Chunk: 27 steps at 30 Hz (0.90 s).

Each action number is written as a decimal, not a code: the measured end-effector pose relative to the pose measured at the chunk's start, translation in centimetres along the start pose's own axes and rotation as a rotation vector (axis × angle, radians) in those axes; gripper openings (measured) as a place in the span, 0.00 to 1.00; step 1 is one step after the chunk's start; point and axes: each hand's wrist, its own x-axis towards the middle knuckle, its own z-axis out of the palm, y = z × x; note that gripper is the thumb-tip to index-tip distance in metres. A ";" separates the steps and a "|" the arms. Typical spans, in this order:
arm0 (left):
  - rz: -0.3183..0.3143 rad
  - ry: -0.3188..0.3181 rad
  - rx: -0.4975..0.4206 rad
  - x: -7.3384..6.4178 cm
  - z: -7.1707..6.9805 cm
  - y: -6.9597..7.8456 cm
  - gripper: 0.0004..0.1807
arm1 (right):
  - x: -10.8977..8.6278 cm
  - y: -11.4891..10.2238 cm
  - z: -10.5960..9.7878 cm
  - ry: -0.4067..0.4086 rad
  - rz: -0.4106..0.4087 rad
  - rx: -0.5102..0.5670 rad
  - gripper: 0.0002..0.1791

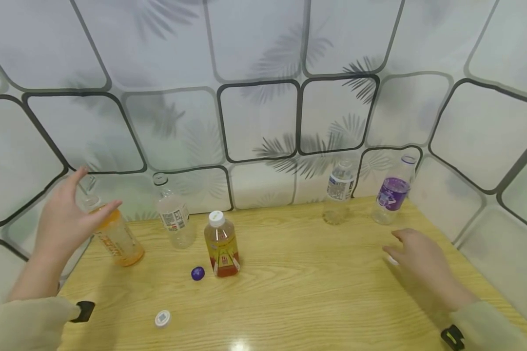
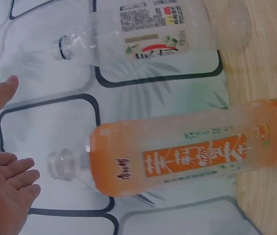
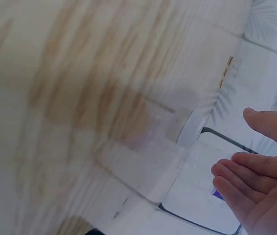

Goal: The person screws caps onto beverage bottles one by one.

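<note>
My left hand (image 1: 63,222) is raised at the neck of an orange-labelled bottle (image 1: 122,243), thumb and fingers spread. In the left wrist view a gap shows between that hand and the bare mouth of the orange-labelled bottle (image 2: 192,152). My right hand (image 1: 423,258) hovers low over the table's right side, its fingertips beside a small white cap (image 1: 392,260). Loosely bent fingers (image 3: 248,178) with nothing between them and the thumb show in the right wrist view. Whether they touch the cap cannot be told.
A clear bottle (image 1: 175,219) and a white-capped tea bottle (image 1: 222,246) stand left of centre. Purple cap (image 1: 197,273) and white cap (image 1: 162,319) lie in front. Another clear bottle (image 1: 339,195) and a purple-labelled bottle (image 1: 392,195) stand by the patterned wall (image 1: 263,185).
</note>
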 end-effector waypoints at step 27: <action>-0.450 -0.114 -0.358 -1.0 3.1 -4.7 0.60 | -0.7 2.8 0.0 -0.121 0.039 -0.059 0.32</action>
